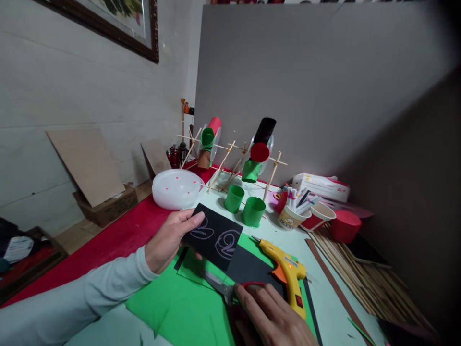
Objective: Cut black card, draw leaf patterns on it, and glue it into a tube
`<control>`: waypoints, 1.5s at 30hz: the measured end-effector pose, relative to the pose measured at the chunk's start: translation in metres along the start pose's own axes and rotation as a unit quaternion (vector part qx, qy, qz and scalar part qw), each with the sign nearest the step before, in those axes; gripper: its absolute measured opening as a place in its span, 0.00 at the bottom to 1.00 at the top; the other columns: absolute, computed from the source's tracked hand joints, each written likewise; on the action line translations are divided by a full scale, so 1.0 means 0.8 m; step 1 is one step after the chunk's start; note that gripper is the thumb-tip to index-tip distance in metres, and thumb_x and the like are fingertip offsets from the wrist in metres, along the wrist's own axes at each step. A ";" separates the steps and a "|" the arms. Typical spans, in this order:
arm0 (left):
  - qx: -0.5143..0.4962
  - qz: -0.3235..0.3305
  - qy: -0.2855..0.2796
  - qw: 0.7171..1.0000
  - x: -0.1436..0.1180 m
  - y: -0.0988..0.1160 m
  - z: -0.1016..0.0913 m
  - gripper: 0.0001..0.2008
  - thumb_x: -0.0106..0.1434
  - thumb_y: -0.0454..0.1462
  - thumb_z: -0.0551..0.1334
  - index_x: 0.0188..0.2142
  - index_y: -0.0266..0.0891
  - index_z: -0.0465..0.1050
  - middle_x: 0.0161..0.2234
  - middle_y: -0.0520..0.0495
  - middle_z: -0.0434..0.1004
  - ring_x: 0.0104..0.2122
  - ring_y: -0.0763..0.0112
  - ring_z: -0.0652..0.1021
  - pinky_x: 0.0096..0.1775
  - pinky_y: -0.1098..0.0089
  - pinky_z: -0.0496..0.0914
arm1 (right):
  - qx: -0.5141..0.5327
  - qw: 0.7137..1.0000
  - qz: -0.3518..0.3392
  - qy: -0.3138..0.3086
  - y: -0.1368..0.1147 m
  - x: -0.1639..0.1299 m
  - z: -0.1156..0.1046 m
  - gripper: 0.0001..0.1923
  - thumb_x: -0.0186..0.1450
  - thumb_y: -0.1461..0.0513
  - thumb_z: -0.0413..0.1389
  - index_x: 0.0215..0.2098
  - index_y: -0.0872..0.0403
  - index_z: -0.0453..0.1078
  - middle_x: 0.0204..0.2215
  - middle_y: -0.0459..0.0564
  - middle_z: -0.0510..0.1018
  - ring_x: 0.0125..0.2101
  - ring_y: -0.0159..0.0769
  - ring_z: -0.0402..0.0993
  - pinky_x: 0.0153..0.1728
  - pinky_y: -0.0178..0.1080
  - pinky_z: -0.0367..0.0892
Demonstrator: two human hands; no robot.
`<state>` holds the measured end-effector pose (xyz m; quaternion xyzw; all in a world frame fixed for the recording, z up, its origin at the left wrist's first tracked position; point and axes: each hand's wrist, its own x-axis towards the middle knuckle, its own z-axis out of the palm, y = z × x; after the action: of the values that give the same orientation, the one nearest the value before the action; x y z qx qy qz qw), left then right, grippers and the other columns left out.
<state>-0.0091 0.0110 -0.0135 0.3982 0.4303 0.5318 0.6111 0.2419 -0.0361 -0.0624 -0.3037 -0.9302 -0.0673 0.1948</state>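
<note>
Left hand [167, 238] pinches the black paper [214, 235] over the green sheet [180, 312], right hand [272, 312] has its fingers round the scissors [218, 284], blades low near the paper. From where I stand, stick frames [222, 166] with coloured tubes look assembled; loops are drawn on the black paper but seem uncut, so that part looks undone. Around, big to small: white tub [176, 192] beyond the left hand, glue gun [286, 264] crowding the right hand, pen cup [291, 219] further back.
</note>
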 end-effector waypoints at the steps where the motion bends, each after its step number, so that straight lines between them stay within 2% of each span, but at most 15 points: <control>1: 0.006 -0.001 -0.001 1.000 -0.001 -0.001 0.001 0.19 0.52 0.48 0.73 0.34 0.34 0.78 0.22 0.49 0.77 0.20 0.70 0.75 0.15 0.74 0.71 | 0.007 1.000 -0.001 0.001 -0.002 0.003 -0.003 0.15 0.71 0.66 0.51 0.55 0.58 0.70 0.38 0.55 0.83 0.35 0.40 0.81 0.35 0.35 0.77; 5: 0.021 -0.007 -0.021 1.000 -0.007 -0.006 0.005 0.19 0.57 0.50 0.69 0.35 0.35 0.76 0.23 0.50 0.76 0.20 0.71 0.74 0.15 0.75 0.71 | 0.022 1.000 -0.005 -0.009 -0.008 0.008 -0.012 0.14 0.71 0.66 0.51 0.54 0.59 0.71 0.39 0.56 0.84 0.34 0.41 0.81 0.35 0.37 0.77; 8: 0.030 -0.009 -0.040 0.999 -0.010 -0.008 0.006 0.19 0.59 0.51 0.68 0.35 0.36 0.76 0.24 0.51 0.76 0.21 0.71 0.75 0.15 0.75 0.71 | 0.042 0.999 0.014 0.031 -0.011 0.004 -0.021 0.13 0.70 0.66 0.53 0.52 0.56 0.71 0.38 0.55 0.84 0.33 0.42 0.81 0.36 0.40 0.77; 11: 0.039 -0.015 -0.060 0.997 -0.012 -0.009 0.005 0.19 0.60 0.52 0.67 0.31 0.37 0.74 0.23 0.52 0.76 0.20 0.72 0.74 0.16 0.75 0.71 | 0.162 0.976 0.125 0.070 -0.014 0.004 -0.036 0.14 0.70 0.64 0.54 0.54 0.53 0.68 0.40 0.54 0.83 0.36 0.40 0.82 0.38 0.38 0.76; 13: 0.048 -0.029 -0.075 0.996 -0.014 -0.009 0.008 0.20 0.58 0.52 0.68 0.29 0.37 0.74 0.21 0.53 0.75 0.19 0.72 0.74 0.15 0.76 0.69 | 0.290 0.925 0.238 0.058 -0.019 0.008 -0.045 0.15 0.71 0.59 0.54 0.56 0.51 0.65 0.41 0.52 0.82 0.37 0.38 0.82 0.37 0.35 0.76; 15: 0.057 -0.050 -0.093 0.993 -0.017 -0.011 0.014 0.20 0.57 0.52 0.69 0.29 0.36 0.74 0.21 0.52 0.75 0.18 0.72 0.74 0.14 0.76 0.67 | 0.412 0.850 0.325 0.046 -0.024 0.015 -0.049 0.17 0.71 0.54 0.54 0.56 0.50 0.64 0.39 0.51 0.81 0.33 0.36 0.81 0.33 0.35 0.76; 18: 0.063 -0.083 -0.122 0.987 -0.021 -0.016 0.023 0.21 0.57 0.53 0.68 0.29 0.36 0.74 0.21 0.50 0.76 0.16 0.71 0.73 0.12 0.75 0.64 | 0.534 0.757 0.375 0.044 -0.028 0.023 -0.046 0.17 0.68 0.50 0.58 0.49 0.51 0.67 0.29 0.46 0.78 0.24 0.31 0.75 0.25 0.32 0.71; 21: 0.049 -0.082 -0.120 0.988 -0.020 -0.020 0.025 0.22 0.60 0.55 0.64 0.30 0.36 0.74 0.22 0.49 0.75 0.19 0.70 0.74 0.17 0.74 0.66 | 0.595 0.696 0.398 0.061 -0.025 0.025 -0.040 0.16 0.64 0.51 0.63 0.41 0.52 0.67 0.24 0.43 0.75 0.20 0.27 0.72 0.21 0.29 0.67; 25: 0.044 -0.006 -0.048 0.998 -0.009 -0.016 0.011 0.16 0.61 0.49 0.65 0.29 0.38 0.73 0.27 0.54 0.72 0.28 0.77 0.73 0.29 0.79 0.67 | 0.635 0.637 0.425 0.099 -0.016 0.025 -0.037 0.19 0.61 0.51 0.67 0.40 0.53 0.67 0.22 0.41 0.76 0.17 0.27 0.70 0.20 0.29 0.66; 29: 0.074 0.010 -0.019 0.997 0.001 -0.014 0.002 0.14 0.59 0.45 0.67 0.26 0.38 0.70 0.22 0.55 0.68 0.23 0.76 0.70 0.24 0.78 0.65 | 0.646 0.613 0.437 0.124 -0.013 0.026 -0.038 0.19 0.61 0.52 0.67 0.40 0.55 0.68 0.21 0.42 0.76 0.17 0.27 0.70 0.21 0.29 0.64; 32: 0.100 -0.001 -0.036 0.994 0.000 -0.017 0.006 0.19 0.56 0.50 0.68 0.25 0.39 0.68 0.17 0.58 0.63 0.16 0.77 0.64 0.18 0.77 0.60 | 0.654 0.606 0.429 0.145 -0.014 0.027 -0.038 0.19 0.60 0.52 0.68 0.39 0.55 0.68 0.21 0.42 0.76 0.18 0.26 0.71 0.22 0.29 0.64; 35: 0.125 -0.001 -0.067 0.990 -0.006 -0.019 0.013 0.20 0.50 0.50 0.72 0.24 0.37 0.69 0.15 0.58 0.63 0.16 0.78 0.64 0.18 0.77 0.60 | 0.655 0.604 0.427 0.157 -0.017 0.029 -0.038 0.20 0.59 0.51 0.68 0.39 0.54 0.68 0.21 0.42 0.77 0.18 0.26 0.71 0.22 0.29 0.65; 38: 0.128 0.006 -0.090 0.988 -0.010 -0.020 0.017 0.19 0.51 0.49 0.72 0.27 0.36 0.71 0.19 0.55 0.68 0.19 0.76 0.68 0.20 0.76 0.65 | 0.648 0.601 0.438 0.163 -0.020 0.031 -0.039 0.21 0.59 0.50 0.68 0.38 0.54 0.66 0.20 0.43 0.78 0.18 0.27 0.72 0.22 0.29 0.65; 41: 0.103 0.007 -0.110 0.989 -0.012 -0.021 0.018 0.17 0.58 0.49 0.68 0.31 0.37 0.72 0.25 0.52 0.71 0.22 0.73 0.71 0.23 0.74 0.69 | 0.651 0.595 0.439 0.172 -0.023 0.032 -0.038 0.21 0.59 0.51 0.68 0.38 0.53 0.65 0.21 0.42 0.78 0.19 0.28 0.75 0.22 0.29 0.66; 45: 0.070 0.013 -0.133 0.989 -0.016 -0.022 0.018 0.14 0.63 0.47 0.64 0.37 0.37 0.75 0.29 0.48 0.75 0.26 0.71 0.73 0.25 0.74 0.70 | 0.659 0.594 0.430 0.167 -0.027 0.033 -0.037 0.21 0.59 0.51 0.68 0.36 0.52 0.63 0.22 0.42 0.77 0.20 0.30 0.76 0.23 0.31 0.68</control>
<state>0.0090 -0.0045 -0.0239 0.5129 0.3763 0.4510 0.6261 0.2195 -0.0464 -0.0251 -0.4413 -0.4339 0.6060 0.4997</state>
